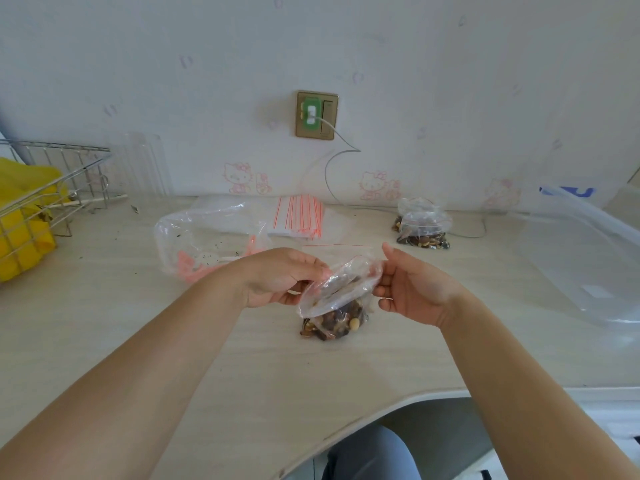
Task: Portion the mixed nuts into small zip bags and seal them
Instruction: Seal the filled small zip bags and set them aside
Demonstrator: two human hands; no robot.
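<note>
- Pale desk (114, 341) against a white wall with cartoon-cat stickers; I read everything from the head view.
- Small zip bag (337, 299) of mixed nuts sits at desk centre, mouth gaping upward.
- Left hand (277, 277) at the bag's 9 o'clock, fingers curled, pinching the rim.
- Right hand (410, 289) at 3 o'clock, thumb and fingers pinching the opposite rim.
- Filled bag (422, 223) at 1 o'clock, well apart.
- Stack of empty zip bags (299, 216) at 12 o'clock.
- Wire basket (45, 188) at 10 o'clock.
</note>
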